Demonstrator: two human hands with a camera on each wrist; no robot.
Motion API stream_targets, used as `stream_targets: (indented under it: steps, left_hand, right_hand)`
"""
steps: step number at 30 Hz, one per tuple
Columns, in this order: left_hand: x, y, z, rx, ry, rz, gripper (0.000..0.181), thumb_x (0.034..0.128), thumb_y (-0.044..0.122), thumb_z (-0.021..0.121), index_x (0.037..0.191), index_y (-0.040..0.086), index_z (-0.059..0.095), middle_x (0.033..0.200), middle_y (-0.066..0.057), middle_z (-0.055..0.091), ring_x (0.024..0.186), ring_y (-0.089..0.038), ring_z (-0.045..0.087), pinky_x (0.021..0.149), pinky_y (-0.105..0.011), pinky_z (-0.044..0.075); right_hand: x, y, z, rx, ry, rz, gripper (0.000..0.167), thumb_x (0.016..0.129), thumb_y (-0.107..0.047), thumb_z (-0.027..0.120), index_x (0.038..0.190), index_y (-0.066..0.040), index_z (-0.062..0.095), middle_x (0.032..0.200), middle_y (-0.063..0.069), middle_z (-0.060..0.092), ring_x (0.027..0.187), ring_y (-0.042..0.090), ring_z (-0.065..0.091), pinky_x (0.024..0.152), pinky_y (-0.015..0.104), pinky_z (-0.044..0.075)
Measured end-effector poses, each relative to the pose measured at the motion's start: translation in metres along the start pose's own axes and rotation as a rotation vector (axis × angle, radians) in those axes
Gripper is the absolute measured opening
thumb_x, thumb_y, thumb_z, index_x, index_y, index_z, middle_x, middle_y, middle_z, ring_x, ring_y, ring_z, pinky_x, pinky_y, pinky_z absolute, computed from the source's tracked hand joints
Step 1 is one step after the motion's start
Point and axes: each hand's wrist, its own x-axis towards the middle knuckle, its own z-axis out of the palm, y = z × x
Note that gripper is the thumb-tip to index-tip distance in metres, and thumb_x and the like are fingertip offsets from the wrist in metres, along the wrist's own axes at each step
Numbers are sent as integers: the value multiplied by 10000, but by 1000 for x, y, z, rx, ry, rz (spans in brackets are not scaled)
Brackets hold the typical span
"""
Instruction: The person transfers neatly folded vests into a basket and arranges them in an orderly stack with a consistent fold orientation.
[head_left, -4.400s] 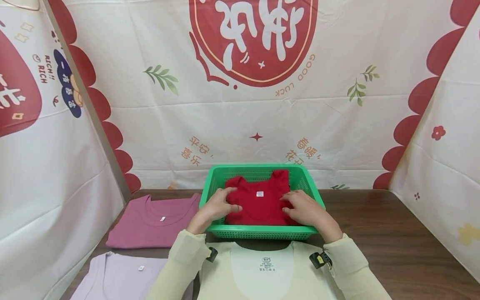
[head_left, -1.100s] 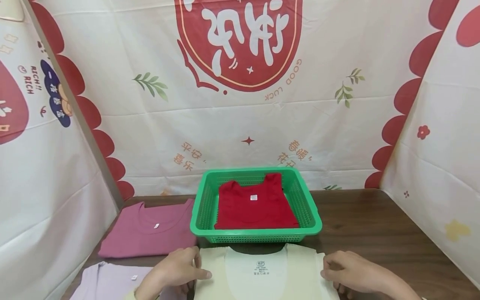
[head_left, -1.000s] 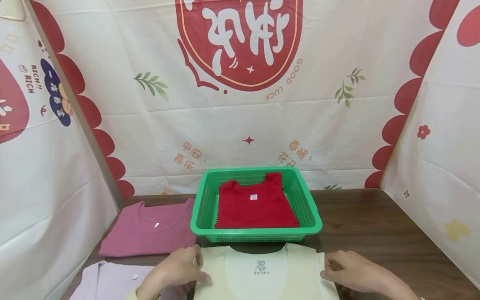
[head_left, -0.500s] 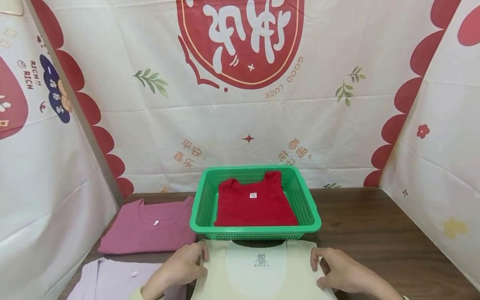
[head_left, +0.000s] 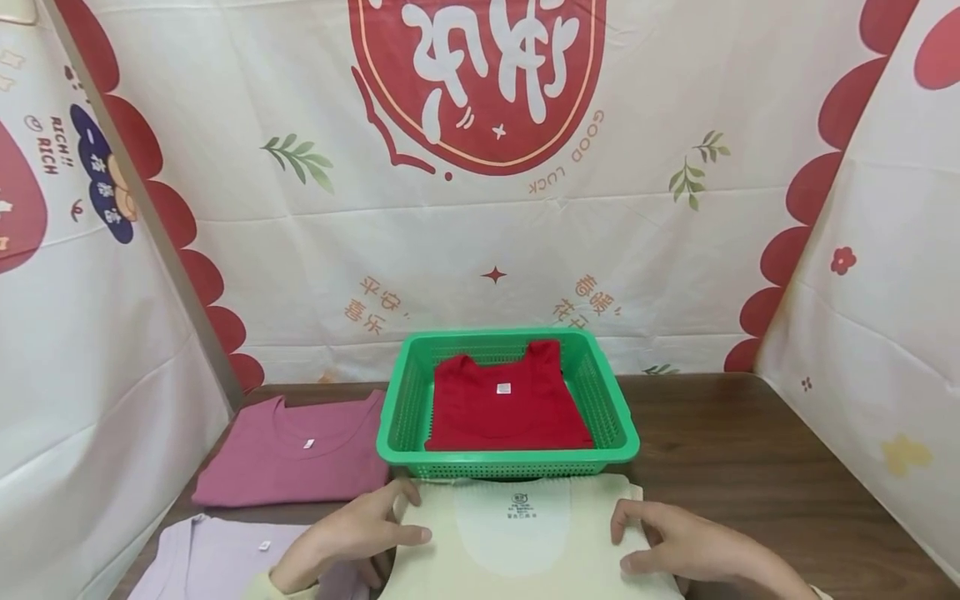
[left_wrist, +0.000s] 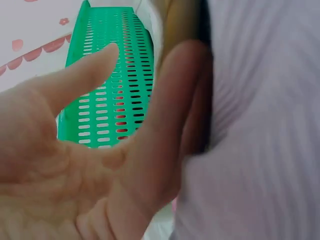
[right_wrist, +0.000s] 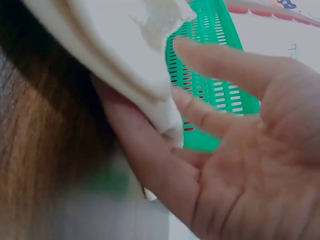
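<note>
A folded cream thermal top, its neck lining printed with a dark label, lies at the front of the head view. My left hand is at its left side; in the left wrist view the thumb stands apart and the fingers reach along the edge. My right hand is at the right side. Its fingers lie under the folded layers in the right wrist view, the thumb spread away. A folded red top with a white tag lies in a green basket just beyond.
A folded mauve-pink top lies left of the basket, with a pale lilac top nearer me. All stand on a dark wooden table. Printed white cloth hangs behind and at both sides.
Both hands have left the red top in the basket and come to the sides of the cream top. The cream top's far edge has shifted slightly toward the basket.
</note>
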Motion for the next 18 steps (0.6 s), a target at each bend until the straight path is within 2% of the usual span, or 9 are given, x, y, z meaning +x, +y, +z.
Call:
stream_targets:
  steps: [3, 4, 5, 7, 10, 12, 13, 15, 18]
  left_hand:
    - [0, 2, 2, 69, -32, 45, 391, 872, 355, 810, 1173, 204, 611, 771, -48, 569, 638, -148, 575, 592, -302, 507]
    - [1, 2, 3, 77, -42, 74, 383, 865, 330, 821, 1171, 210, 624, 833, -44, 593, 722, -151, 569, 655, -304, 495]
    - [2, 1, 3, 75, -51, 99, 387, 856, 294, 832, 1179, 215, 635, 904, -32, 606, 799, -154, 552, 708, -299, 472]
    - [4, 1, 5, 6, -94, 118, 437, 839, 212, 847, 1226, 207, 645, 1000, -48, 623, 885, -159, 568, 737, -297, 496]
    - [5, 1, 7, -106, -185, 102, 522, 826, 140, 847, 1299, 216, 639, 1050, -67, 642, 890, -165, 629, 664, -302, 551]
    - [5, 1, 8, -142, -244, 62, 496, 836, 168, 843, 1291, 239, 660, 868, -71, 616, 709, -165, 632, 528, -288, 532]
    - [5, 1, 8, -133, -262, 62, 469, 841, 183, 840, 1277, 240, 675, 854, -65, 598, 688, -156, 613, 516, -274, 515]
    - [4, 2, 8, -92, -265, 64, 405, 845, 213, 840, 1227, 240, 708, 906, -45, 603, 757, -137, 610, 556, -244, 518]
    - [4, 5, 8, -24, -205, 84, 377, 831, 208, 852, 1188, 179, 734, 1063, -65, 645, 997, -168, 592, 801, -299, 557]
  right_hand:
    - [2, 2, -1, 78, -101, -99, 113, 927, -140, 721, 1030, -106, 691, 758, 109, 541, 738, 18, 454, 624, 239, 328]
    - [3, 3, -1, 92, -117, -124, 101, 919, -129, 723, 1016, -105, 710, 756, 115, 557, 742, 5, 449, 624, 238, 330]
    - [4, 4, 0, 95, -122, -149, 92, 909, -121, 728, 1000, -106, 726, 773, 104, 584, 757, -8, 439, 630, 239, 333]
    - [7, 4, 1, 99, -111, -169, 96, 882, -109, 746, 978, -102, 749, 745, 70, 594, 727, -15, 424, 610, 231, 337]
    - [9, 3, 3, 82, -62, -141, 111, 844, -109, 776, 954, -110, 763, 796, -50, 631, 797, 7, 420, 643, 230, 341]
    - [10, 3, 3, 93, -52, -124, 112, 837, -101, 784, 946, -96, 762, 855, -54, 664, 840, 4, 437, 684, 224, 354]
    - [10, 4, 4, 89, -54, -129, 117, 833, -103, 788, 947, -96, 761, 865, -52, 668, 856, 4, 448, 693, 224, 362]
    - [9, 5, 4, 89, -72, -135, 142, 822, -98, 795, 960, -106, 762, 918, -4, 691, 910, 3, 463, 724, 223, 379]
    - [8, 7, 6, 76, -85, -140, 211, 797, -93, 810, 999, -139, 768, 947, 68, 655, 951, 25, 465, 738, 230, 398]
